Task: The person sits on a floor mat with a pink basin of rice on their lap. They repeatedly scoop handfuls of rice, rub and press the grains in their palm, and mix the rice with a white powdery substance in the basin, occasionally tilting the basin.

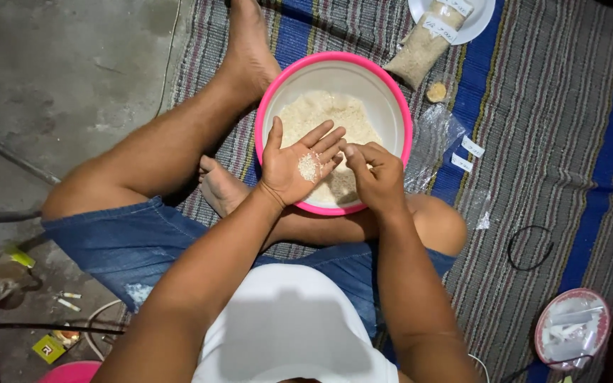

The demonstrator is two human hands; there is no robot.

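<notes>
White rice (309,167) on flat-open left hand (296,167) over pink bowl (264,113).

Sorting rice over a pink-rimmed bowl

The left hand (298,164) lies palm up over the bowl (399,106), a small heap of rice (309,166) on it; the right hand (376,177) pinches at its fingertips just beside. More rice fills the bowl, which stands on a striped mat (555,142). A filled plastic bag (420,46) lies across a white plate (480,21) beyond.
</notes>
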